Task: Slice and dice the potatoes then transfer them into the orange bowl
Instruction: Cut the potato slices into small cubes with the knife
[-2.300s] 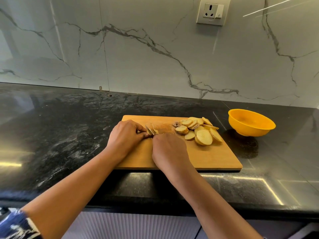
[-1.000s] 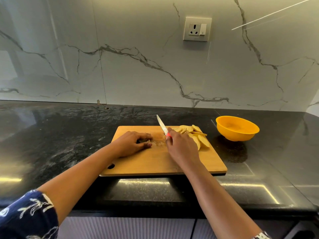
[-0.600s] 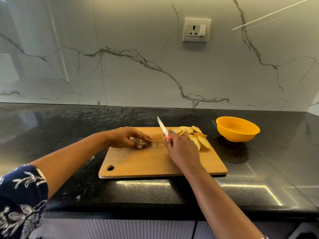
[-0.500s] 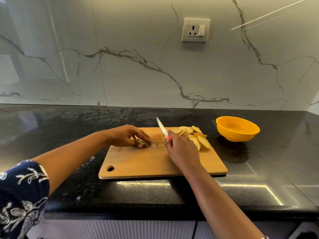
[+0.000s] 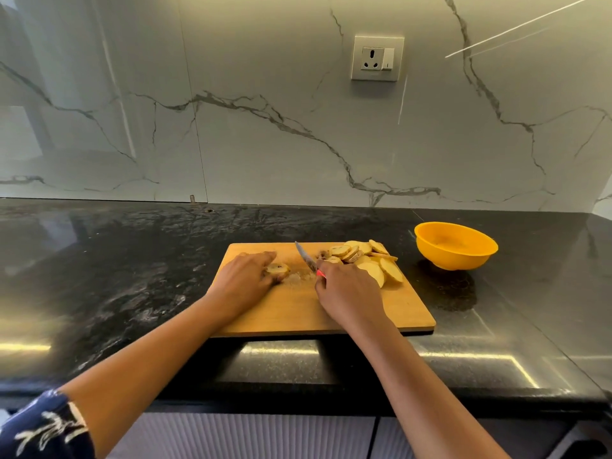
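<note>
Navy sleeve [image 5: 43, 425] with a white print showed at the lower left, on the left arm. The left hand [image 5: 245, 283] lay low on the wooden cutting board [image 5: 298, 314], its fingers reaching forward and pinching a small potato piece [image 5: 277, 269] at their tips, cut face up, pressed to the wood. Pale scraps lay on the board just right of that piece, between the two hands.

The right hand [image 5: 347, 293] was clenched round the handle of a knife [image 5: 305, 257]. Only a bit of red handle showed above the knuckles. The blade slanted up and away from the hand toward the left, and its tip pointed at the board's far edge. Whether the edge touched the wood could not be told.

Just beyond and right of the right hand, a heap of potato slices [image 5: 367, 260] overlapped one another at the board's far right corner, partly hidden by the knuckles. Further right, off the board and apart from it, the orange bowl [image 5: 455, 248] stood upright.

Board and bowl both rested on a glossy black stone counter [image 5: 116, 276] that carried streaks of reflected light. Behind it rose a white marble-look wall [image 5: 231, 144] with grey veins, and a socket plate [image 5: 377, 58] was set above the hands.
</note>
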The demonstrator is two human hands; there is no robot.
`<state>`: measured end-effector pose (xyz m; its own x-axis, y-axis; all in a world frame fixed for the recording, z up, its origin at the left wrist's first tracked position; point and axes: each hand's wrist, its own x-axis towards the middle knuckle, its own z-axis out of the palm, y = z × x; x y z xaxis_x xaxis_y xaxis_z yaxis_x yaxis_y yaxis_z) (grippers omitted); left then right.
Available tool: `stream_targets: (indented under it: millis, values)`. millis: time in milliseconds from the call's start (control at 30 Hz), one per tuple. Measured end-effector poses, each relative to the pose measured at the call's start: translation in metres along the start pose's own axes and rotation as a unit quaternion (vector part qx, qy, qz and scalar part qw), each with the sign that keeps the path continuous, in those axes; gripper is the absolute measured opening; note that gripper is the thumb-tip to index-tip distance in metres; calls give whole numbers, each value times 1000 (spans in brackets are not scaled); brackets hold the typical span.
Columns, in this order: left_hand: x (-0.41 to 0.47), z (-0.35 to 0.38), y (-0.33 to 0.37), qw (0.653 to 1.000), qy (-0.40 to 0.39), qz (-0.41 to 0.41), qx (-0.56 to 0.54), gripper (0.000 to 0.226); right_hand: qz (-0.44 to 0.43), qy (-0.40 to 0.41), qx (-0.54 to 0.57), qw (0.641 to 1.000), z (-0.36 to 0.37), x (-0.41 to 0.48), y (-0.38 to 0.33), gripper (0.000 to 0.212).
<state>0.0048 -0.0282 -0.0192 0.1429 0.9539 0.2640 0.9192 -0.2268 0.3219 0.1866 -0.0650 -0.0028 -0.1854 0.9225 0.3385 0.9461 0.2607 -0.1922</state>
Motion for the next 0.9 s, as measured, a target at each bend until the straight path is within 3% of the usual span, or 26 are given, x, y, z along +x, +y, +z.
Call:
stream_targets:
  millis: [133, 333, 800, 900]
  values:
    - [-3, -6, -18, 999, -43, 6, 3, 48, 3, -37, -44, 998, -1, -6, -9, 28]
    - [0, -4, -21, 999, -11, 19, 30, 36, -18, -51, -59, 997, 0, -9, -27, 22]
    - [0, -5, -18, 997, 7, 37, 74, 36, -7, -68, -54, 996, -4, -13, -36, 21]
    - [0, -6, -17, 996, 1, 45, 72, 36, -8, -34, -51, 998, -5, -15, -38, 24]
